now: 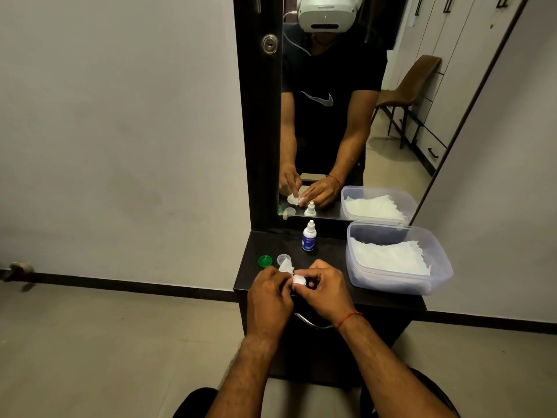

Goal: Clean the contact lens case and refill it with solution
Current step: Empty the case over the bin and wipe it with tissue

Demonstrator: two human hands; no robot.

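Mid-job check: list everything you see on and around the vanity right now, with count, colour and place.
contact lens case: one, white, between both hands, above the shelf's front
tissue: one, white, against the case
green cap: one, green, shelf's left edge
clear cap: one, translucent, right of the green cap
solution bottle: one, white and blue, upright near the mirror
plastic tub: one, clear, shelf's right side
tissue stack: white, inside the tub
shelf: one, black
mirror: one, behind the shelf
left hand: pinches the tissue
right hand: holds the case
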